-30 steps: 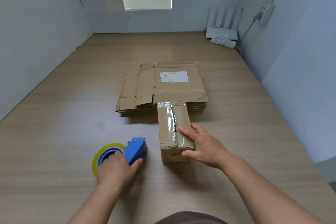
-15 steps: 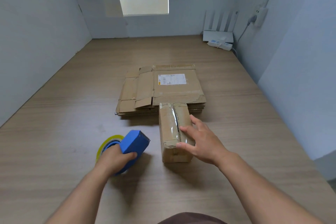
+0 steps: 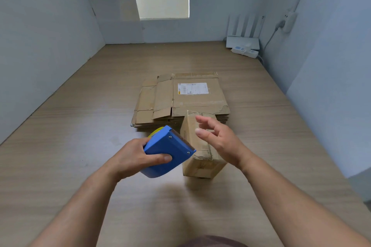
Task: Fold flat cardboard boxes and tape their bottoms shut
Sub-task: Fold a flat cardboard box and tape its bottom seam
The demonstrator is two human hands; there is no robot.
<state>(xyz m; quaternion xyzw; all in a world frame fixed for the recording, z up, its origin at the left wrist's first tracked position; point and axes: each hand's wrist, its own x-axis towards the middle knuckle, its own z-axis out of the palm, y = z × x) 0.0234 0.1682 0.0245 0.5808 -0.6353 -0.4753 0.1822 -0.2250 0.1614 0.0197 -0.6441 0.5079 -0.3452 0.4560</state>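
A small folded cardboard box (image 3: 200,164) stands on the wooden table (image 3: 80,146), its taped side facing up. My left hand (image 3: 132,156) grips a blue tape dispenser (image 3: 170,150) with a yellow tape roll, held in the air just left of the box, its toothed blade toward the box. My right hand (image 3: 218,140) hovers over the box with fingers spread, holding nothing. Behind the box lies a stack of flat cardboard boxes (image 3: 180,100); the top one carries a white label.
Grey partition walls enclose the table on the left, back and right. A white router (image 3: 243,42) and a power strip (image 3: 245,52) sit in the far right corner, with a cable running up the wall.
My left hand has lifted the tape dispenser off the table and brought it right, beside the box. My right hand has come off the box top and opened.
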